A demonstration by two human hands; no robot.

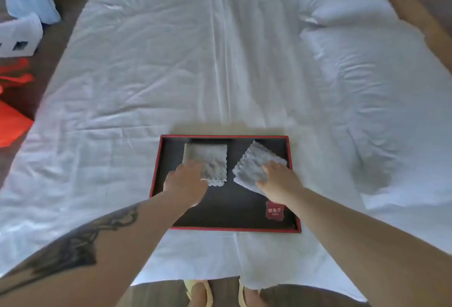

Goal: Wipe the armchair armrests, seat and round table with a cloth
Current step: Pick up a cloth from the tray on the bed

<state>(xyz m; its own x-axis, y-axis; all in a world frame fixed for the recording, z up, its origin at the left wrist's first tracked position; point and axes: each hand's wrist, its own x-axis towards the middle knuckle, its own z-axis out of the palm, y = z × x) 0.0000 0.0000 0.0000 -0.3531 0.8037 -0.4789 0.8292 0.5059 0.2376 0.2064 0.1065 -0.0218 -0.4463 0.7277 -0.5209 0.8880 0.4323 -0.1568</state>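
White bedding covered the bed (171,67), and a black tray (227,216) with a red rim lay on it near the foot edge, just in front of the person. Two grey cloths lay inside the tray, side by side and apart from each other. The left cloth (210,160) sat square to the tray near its far left corner. The right cloth (254,165) was turned at an angle, with one corner pointing to the far right corner of the tray.

The left hand (186,182) rested on the near left corner of the left cloth, so the cloth lay forward and to the right of its fingers. The right hand (278,179) lay on the near right part of the right cloth, and this cloth stretched forward and to the left of its fingers. Each hand was therefore nearest to its own cloth. The fingers of both hands looked fairly straight and laid flat on the fabric, but I could not tell for sure if any fingertip was already pinching an edge, because the picture was blurred there.

No armchair and no round table appeared in the view, so in my judgement the wiping had not started; picking up a cloth seemed to be the step in hand. A small red label (275,210) lay in the near right corner of the tray. Pillows (354,37) were at the right side of the bed.
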